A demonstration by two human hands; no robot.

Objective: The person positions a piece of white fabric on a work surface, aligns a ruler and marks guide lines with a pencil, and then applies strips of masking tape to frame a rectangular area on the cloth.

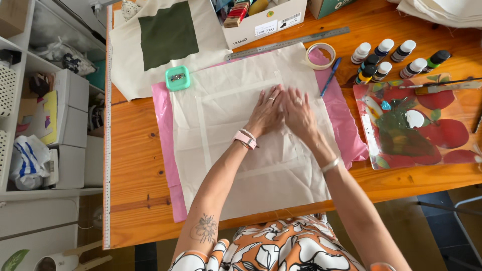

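Both hands, left hand (266, 113) and right hand (299, 111), fingers spread flat, press cream cloth (241, 150) on the bench (135, 165); uneven pressure could crease it.

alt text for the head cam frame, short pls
Both hands, left hand and right hand, press flat side by side on a cream cloth spread over a pink sheet on a wooden table. Small paint bottles and a paint-smeared tray sit to the right.
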